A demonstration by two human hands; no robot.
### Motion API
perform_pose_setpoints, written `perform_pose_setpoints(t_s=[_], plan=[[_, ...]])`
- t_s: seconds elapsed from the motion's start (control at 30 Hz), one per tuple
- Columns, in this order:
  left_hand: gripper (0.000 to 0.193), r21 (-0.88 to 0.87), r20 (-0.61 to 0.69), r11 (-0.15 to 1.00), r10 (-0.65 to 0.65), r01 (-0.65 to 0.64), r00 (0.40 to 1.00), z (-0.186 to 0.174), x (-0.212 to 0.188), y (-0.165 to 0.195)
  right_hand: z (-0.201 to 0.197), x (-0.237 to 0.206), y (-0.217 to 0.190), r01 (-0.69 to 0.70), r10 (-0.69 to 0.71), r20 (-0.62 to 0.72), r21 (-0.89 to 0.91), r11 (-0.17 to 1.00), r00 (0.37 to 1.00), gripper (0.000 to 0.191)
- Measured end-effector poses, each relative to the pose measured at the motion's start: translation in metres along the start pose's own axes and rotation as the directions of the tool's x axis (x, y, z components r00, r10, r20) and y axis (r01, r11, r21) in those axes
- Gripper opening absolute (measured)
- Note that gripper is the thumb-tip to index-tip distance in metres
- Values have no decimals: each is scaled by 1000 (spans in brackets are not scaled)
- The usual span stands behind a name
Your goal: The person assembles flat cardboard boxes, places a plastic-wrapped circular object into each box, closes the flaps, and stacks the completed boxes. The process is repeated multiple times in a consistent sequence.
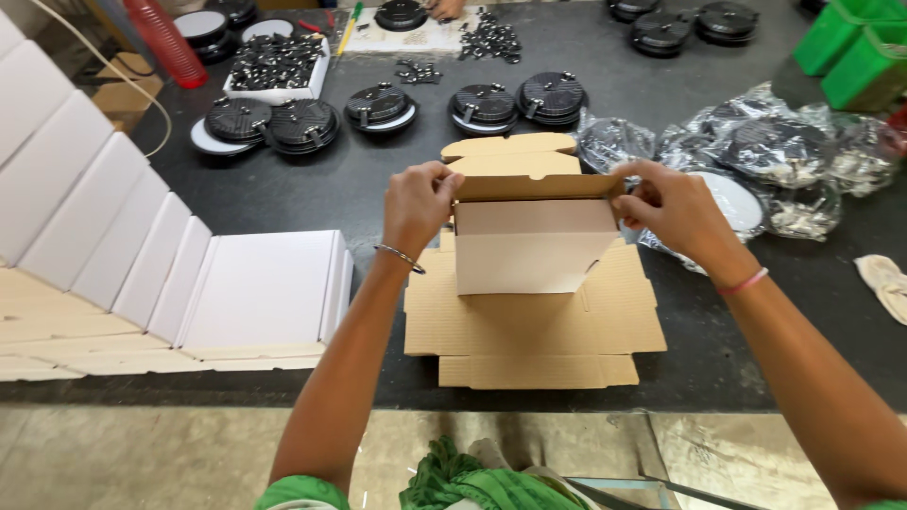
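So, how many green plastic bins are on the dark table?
2 green plastic bins, both at the table's far right corner: one behind, one nearer. Both are cropped; more may be hidden.

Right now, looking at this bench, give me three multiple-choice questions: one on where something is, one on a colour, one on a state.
1. Where is the row of folded white boxes?
A. left of the cardboard box
B. right of it
C. behind the green bins

2. What colour is the band on the right hand wrist?
A. blue
B. pink
C. black

3. The cardboard box being held is:
A. taped shut
B. crushed flat
C. partly folded, flap up

Answers: 1 A, the row lies along the left side. 2 B, a pink band circles that wrist. 3 C, the left hand and right hand grip the raised flap.
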State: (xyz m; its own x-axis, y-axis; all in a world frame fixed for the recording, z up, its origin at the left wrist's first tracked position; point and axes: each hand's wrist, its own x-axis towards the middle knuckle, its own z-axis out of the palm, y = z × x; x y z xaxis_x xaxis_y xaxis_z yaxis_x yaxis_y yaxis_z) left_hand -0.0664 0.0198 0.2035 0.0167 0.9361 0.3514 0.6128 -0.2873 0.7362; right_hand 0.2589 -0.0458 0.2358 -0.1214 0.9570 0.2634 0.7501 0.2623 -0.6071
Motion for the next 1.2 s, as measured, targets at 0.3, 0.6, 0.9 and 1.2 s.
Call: perform_pose_setpoints(t_s=[0.3,0.6,0.9,1.2], plan=[[20,73,-213,969,247,-237,945,6,-31,-3,26,-26,8,85,-95,-199,-57,995,975,34],[16,46,-208,983,184,-179,960,14,-22,5,26,-29,15,82,-93,-241,-55,995,966,37],[15,63,-225,986,164,-153,960,13,-26,4,28,-30,14,98,-99,-208,-14,995,973,38],[84,-135,58,919,379,-369,923,-13,-57,-7,24,-34,17,176,-189,-153,-96,980,970,66]])
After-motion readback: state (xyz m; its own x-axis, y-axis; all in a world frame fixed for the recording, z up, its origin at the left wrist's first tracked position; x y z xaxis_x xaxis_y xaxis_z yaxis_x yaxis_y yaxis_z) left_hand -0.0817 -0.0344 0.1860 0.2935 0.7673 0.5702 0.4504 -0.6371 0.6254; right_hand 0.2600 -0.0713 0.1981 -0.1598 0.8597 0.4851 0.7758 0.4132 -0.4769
